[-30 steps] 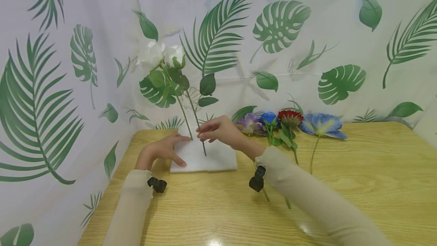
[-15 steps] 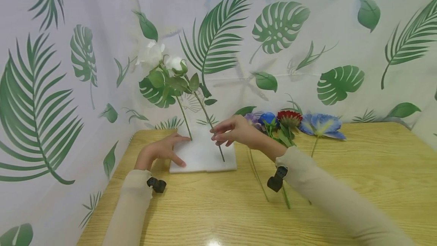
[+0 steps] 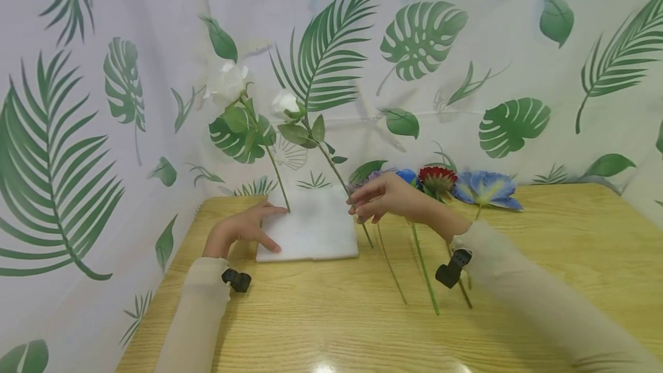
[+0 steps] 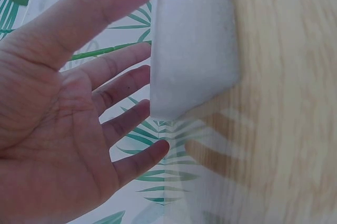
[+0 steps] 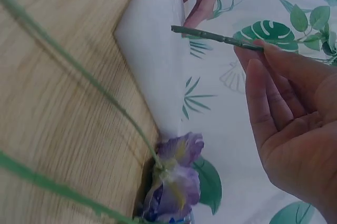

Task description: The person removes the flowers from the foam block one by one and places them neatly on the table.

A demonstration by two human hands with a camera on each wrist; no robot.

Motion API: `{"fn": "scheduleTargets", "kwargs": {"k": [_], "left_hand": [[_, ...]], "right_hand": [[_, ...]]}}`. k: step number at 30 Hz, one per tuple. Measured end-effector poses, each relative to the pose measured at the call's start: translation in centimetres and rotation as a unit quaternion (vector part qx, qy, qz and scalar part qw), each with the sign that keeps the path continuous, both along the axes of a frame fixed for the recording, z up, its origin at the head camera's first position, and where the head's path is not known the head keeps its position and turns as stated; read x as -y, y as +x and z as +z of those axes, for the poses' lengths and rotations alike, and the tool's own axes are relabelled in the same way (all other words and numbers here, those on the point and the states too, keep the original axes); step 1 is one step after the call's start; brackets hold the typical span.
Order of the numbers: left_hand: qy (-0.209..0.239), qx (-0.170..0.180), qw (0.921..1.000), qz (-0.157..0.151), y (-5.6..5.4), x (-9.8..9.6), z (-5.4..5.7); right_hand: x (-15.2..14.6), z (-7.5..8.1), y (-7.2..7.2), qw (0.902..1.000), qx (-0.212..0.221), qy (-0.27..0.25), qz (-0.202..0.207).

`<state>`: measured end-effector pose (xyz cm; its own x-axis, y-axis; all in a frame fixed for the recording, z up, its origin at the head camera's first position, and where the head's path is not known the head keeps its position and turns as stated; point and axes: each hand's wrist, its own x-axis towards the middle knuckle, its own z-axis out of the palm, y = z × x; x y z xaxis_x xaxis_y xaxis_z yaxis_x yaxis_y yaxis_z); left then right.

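Observation:
My right hand (image 3: 391, 197) pinches the stem of a white rose (image 3: 287, 102) between thumb and fingertips. The rose leans left, its bare stem end near the right edge of a white foam block (image 3: 322, 229). In the right wrist view that cut stem end (image 5: 202, 34) juts past the fingertips in the air. My left hand (image 3: 244, 228) rests at the block's left side, thumb and fingers spread along its edges; the left wrist view shows the palm (image 4: 58, 134) with fingers straight. Another white rose (image 3: 228, 82) stands tilted in the block, close to the left fingertips.
Several flowers lie at the back right of the wooden table (image 3: 311, 315): a blue rose (image 3: 408, 175), a red flower (image 3: 438, 182), a light blue flower (image 3: 486, 190) and a purple flower (image 5: 181, 179). Their stems point toward the front. A leaf-print cloth (image 3: 435, 108) hangs behind.
My right hand has moved right with the white rose, taking its stem end from over the block to past the right edge. The left hand has stayed put.

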<state>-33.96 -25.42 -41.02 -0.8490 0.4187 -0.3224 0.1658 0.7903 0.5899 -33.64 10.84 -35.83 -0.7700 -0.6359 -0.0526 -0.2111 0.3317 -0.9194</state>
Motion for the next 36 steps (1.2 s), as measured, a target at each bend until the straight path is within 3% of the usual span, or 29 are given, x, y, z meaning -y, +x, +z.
{"fn": "scheduleTargets", "kwargs": {"k": [6, 13, 27, 36], "left_hand": [[-0.006, -0.001, 1.0, 0.005, 0.0, 0.0, 0.0], [-0.004, -0.002, 1.0, -0.001, 0.1, -0.1, 0.1], [0.003, -0.006, 0.9999, -0.009, 0.1, -0.1, 0.1], [0.005, -0.008, 0.9998, -0.015, 0.0, -0.1, 0.0]], "right_hand": [[-2.5, 0.2, -0.2, 0.9998, 0.006, 0.013, -0.016], [-5.8, 0.5, -0.1, 0.9986, -0.022, 0.039, -0.029], [-12.4, 0.5, 1.0, 0.9946, -0.006, 0.065, -0.081], [-16.9, 0.7, 2.0, 0.9905, -0.021, 0.088, -0.104]]}}
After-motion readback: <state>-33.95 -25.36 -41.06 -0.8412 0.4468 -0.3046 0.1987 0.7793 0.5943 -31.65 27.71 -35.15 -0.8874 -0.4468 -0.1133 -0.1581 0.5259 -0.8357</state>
